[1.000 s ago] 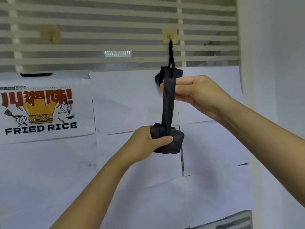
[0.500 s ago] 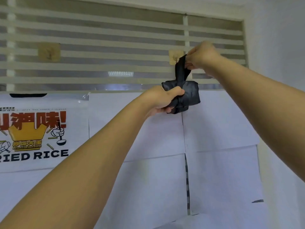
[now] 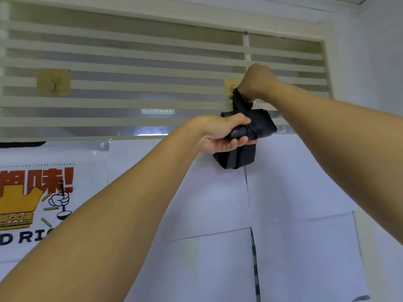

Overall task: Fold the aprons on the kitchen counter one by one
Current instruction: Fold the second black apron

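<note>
A black apron (image 3: 257, 127), rolled into a tight bundle, is held up against the wall below a slatted window. My left hand (image 3: 220, 134) grips the bundle from the left, thumb on top and fingers underneath. My right hand (image 3: 255, 81) pinches the apron's black strap (image 3: 238, 103) just above the bundle, at a tan adhesive wall hook (image 3: 229, 88). The hook's tip is hidden behind my right hand.
A second tan adhesive hook (image 3: 53, 82) sits bare on the slats at the left. White paper sheets (image 3: 294, 182) cover the wall below. A fried rice poster (image 3: 37, 203) hangs at the lower left. A white side wall (image 3: 370, 62) closes the right.
Both hands rose with the bundle. The long strap shortened as my left hand brought the bundle up near the hook, and my right hand moved the strap's end to the hook.
</note>
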A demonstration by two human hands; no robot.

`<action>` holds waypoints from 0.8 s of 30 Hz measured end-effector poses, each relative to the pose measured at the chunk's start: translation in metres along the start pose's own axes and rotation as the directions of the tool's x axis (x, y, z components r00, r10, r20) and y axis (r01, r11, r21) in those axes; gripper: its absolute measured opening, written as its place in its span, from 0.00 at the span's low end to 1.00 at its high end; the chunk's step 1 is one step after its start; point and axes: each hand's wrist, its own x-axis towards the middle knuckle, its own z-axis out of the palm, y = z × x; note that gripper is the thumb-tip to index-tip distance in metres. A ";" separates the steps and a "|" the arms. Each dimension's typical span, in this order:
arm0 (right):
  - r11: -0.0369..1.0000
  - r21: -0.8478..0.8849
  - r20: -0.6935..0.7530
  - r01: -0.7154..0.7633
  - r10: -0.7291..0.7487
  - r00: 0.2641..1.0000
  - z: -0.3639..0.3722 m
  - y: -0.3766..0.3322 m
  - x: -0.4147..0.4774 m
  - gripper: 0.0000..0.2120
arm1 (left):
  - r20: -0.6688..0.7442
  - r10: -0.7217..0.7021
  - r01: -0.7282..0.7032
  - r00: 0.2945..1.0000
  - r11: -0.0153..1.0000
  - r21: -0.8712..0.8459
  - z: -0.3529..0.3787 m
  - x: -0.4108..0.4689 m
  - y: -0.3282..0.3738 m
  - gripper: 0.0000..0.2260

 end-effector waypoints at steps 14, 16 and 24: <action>0.991 -0.039 0.208 0.126 -0.116 0.971 0.020 -0.004 0.011 0.15 | 0.023 -0.019 0.018 1.000 0.998 0.059 -0.001 0.008 -0.002 0.08; 0.992 0.098 0.214 0.079 -0.098 0.972 0.021 0.003 0.008 0.14 | 0.018 -0.033 0.030 0.999 0.992 0.123 0.000 0.005 -0.007 0.08; 0.972 0.221 0.216 0.073 -0.122 0.969 0.025 0.031 -0.042 0.16 | -0.045 -0.018 0.026 0.999 0.980 0.198 0.004 -0.003 -0.026 0.08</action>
